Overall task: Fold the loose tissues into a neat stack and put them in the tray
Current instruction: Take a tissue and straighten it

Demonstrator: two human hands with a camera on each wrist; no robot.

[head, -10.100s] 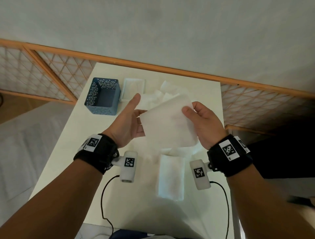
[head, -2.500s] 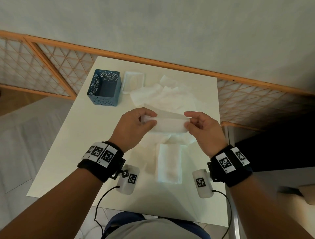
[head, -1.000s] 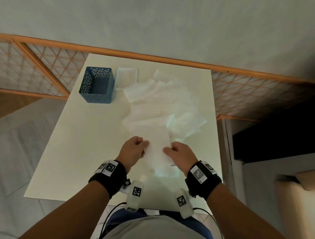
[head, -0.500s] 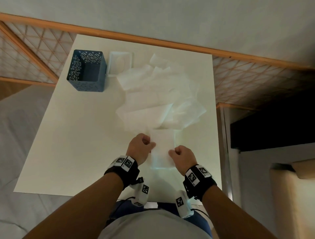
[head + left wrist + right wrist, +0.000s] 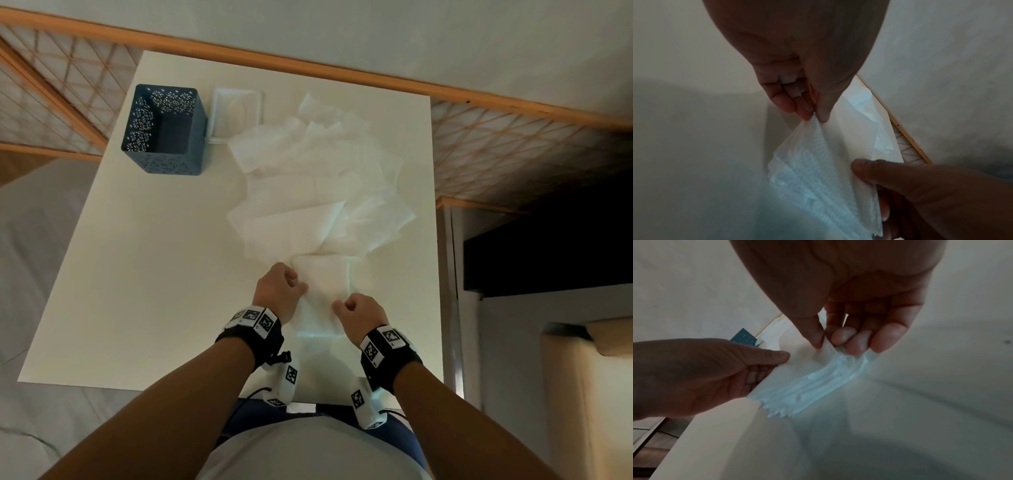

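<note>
A folded white tissue stack (image 5: 322,286) lies near the table's front edge, its layered edges showing in both wrist views (image 5: 818,170) (image 5: 803,382). My left hand (image 5: 294,286) pinches its left side between thumb and fingers (image 5: 813,116). At the right side, my right hand (image 5: 339,306) pinches it the same way (image 5: 826,344). Beyond the stack, a pile of loose tissues (image 5: 318,192) spreads over the middle of the table. The white tray (image 5: 236,113) sits at the far edge, with a loose tissue overlapping its near corner.
A blue perforated basket (image 5: 164,133) stands left of the tray. The white table (image 5: 144,257) has bare surface on its left half. A wooden lattice rail (image 5: 479,144) runs behind and to the right. My torso is at the front edge.
Over the last second both hands brought the folded tissue toward me and down onto the stack at the front edge. My head tilted further down.
</note>
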